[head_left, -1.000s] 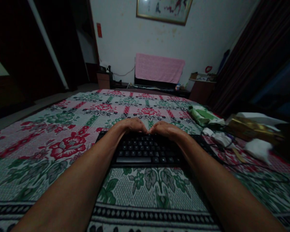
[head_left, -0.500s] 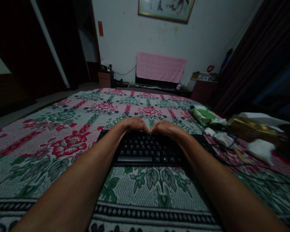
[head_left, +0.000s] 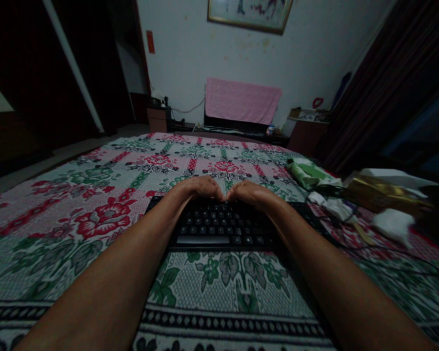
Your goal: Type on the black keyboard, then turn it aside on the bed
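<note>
A black keyboard lies flat on the patterned bedspread in front of me, its space bar towards me. Both my arms reach across it. My left hand is bent inward at the middle of the keyboard's far edge, its fingers curled and mostly hidden. Opposite it, my right hand mirrors this pose, also closed. The fingertips of both hands come together just above the far edge. Whatever they hold there, if anything, cannot be seen. My forearms cover parts of the keyboard's left and right sides.
To the right lie a green packet, a gold box, crumpled white tissue and a dark cable. Beyond the bed, a pink towel hangs over a dark screen, between small cabinets.
The view has shifted very slightly. Both hands keep nearly the same pose at the keyboard's far edge, and the keyboard stays in place.
</note>
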Demonstrator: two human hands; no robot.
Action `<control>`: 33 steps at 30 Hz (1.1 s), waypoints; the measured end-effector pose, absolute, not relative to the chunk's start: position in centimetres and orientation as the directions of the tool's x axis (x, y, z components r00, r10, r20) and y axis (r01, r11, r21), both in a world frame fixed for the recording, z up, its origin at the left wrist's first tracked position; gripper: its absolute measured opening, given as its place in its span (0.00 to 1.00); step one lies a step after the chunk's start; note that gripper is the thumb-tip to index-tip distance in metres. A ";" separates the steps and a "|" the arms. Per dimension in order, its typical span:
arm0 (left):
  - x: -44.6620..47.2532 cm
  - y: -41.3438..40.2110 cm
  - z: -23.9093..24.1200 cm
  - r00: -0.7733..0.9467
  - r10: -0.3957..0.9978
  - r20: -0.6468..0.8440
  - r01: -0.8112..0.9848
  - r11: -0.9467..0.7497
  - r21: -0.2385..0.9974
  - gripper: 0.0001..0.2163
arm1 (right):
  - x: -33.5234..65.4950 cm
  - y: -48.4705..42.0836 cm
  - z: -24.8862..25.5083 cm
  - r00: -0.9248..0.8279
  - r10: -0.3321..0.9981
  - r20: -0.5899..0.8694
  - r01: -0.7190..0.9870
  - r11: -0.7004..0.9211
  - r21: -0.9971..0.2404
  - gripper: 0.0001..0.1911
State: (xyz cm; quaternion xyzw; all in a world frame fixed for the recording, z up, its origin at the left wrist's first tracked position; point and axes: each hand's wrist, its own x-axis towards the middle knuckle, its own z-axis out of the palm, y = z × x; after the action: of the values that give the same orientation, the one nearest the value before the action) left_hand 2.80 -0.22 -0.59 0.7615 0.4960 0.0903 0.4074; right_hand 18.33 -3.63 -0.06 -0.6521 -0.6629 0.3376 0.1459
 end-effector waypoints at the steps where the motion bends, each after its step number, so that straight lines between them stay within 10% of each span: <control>1: 2.8 -0.2 -0.6 0.491 0.830 -0.264 0.676 -0.173 0.716 0.11 | 18.5 -3.8 -0.1 -0.134 0.961 -0.241 0.757 -0.058 -0.651 0.09; 11: 2.6 -0.4 -0.3 0.476 0.836 -0.274 0.637 -0.112 0.763 0.12 | 20.2 -5.7 -0.7 -0.435 0.895 0.098 0.620 0.377 -0.688 0.15; 21: 2.5 -0.4 -0.2 0.511 0.828 -0.233 0.599 -0.148 0.787 0.11 | 19.5 -6.0 0.1 -0.426 0.892 0.155 0.732 0.440 -0.520 0.12; 33: 2.7 -0.9 0.1 0.481 0.841 -0.248 0.667 -0.167 0.726 0.09 | 19.6 -5.0 -1.2 -0.343 0.933 0.112 0.727 0.338 -0.598 0.11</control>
State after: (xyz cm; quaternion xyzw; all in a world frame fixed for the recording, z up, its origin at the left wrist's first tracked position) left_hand 2.70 -0.93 0.08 0.7565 0.4982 0.1061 0.4101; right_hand 19.59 -5.03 -1.16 -0.5274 -0.7866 0.2293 0.2247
